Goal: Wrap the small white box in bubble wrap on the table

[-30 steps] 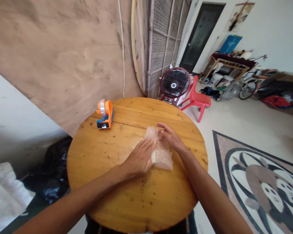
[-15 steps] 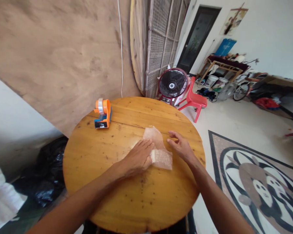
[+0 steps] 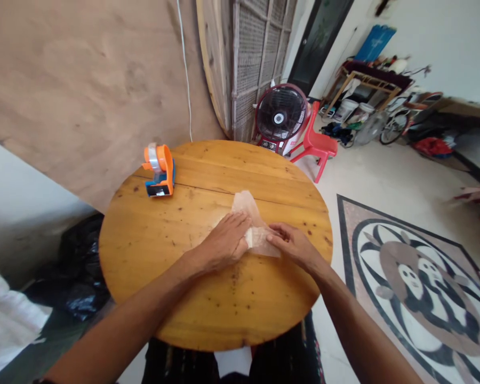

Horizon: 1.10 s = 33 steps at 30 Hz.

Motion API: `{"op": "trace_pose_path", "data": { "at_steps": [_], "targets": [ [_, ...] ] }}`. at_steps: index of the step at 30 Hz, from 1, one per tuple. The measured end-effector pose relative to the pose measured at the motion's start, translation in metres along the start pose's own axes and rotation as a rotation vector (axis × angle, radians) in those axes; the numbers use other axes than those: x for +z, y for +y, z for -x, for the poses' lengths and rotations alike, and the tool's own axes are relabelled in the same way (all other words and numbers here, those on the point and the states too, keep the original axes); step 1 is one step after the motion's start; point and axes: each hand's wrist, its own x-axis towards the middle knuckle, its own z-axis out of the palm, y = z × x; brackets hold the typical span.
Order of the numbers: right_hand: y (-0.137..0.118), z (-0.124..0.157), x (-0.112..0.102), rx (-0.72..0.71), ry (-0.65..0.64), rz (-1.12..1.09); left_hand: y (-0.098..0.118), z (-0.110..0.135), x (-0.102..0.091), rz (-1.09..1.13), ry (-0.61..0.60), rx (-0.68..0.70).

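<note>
Right up close, dark patterned clothing (image 3: 184, 362) shows under the near rim of the round wooden bench (image 3: 208, 304), and both forearms reach in over the top. Here's the left hand (image 3: 226, 240), palm down and flat, fingers stretched forward together, pressing on the left side of the clear wrap (image 3: 246, 205). The right hand (image 3: 294, 245) comes in from the other side, thumb and fingers curved narrowly at the wrap's right edge; whether they pinch it tight, I can't tell! The wrap lies between the two, right of the bench's middle, its far end spreading out beyond the left fingertips, a pale edge showing beside the left thumb.

Over to the far left of the bench, an orange-and-blue tape dispenser (image 3: 166, 173) stands near the rim, well apart from both hands. Down at floor level on the left, black plastic (image 3: 80, 272) bunches up. Past the bench's far edge, a dark red fan (image 3: 280, 113) stands just beside a red chair (image 3: 322, 143), and deeper still, a bicycle (image 3: 398, 125).
</note>
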Motion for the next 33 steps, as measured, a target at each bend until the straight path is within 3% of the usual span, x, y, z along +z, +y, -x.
{"op": "trace_pose_path", "data": {
  "at_steps": [4,10,16,21,25,33],
  "targets": [
    [-0.006,-0.007,0.007,-0.025,-0.061,0.061,0.002,0.000,-0.001,0.010,0.009,-0.001],
    [-0.012,-0.010,0.019,0.049,-0.006,0.062,0.001,-0.001,-0.001,-0.028,0.007,0.010],
    [-0.016,-0.012,0.028,0.083,0.109,-0.047,0.001,-0.001,-0.001,-0.033,-0.012,0.029],
    [-0.029,-0.013,0.038,0.112,0.174,-0.324,0.000,-0.004,-0.001,-0.044,0.002,0.090],
    [-0.040,-0.014,0.044,0.106,0.195,-0.412,-0.001,-0.005,0.000,-0.021,0.029,0.108],
    [-0.067,-0.014,0.043,0.108,0.059,-0.450,-0.004,-0.007,-0.005,0.204,0.010,0.151]
  ]
}}
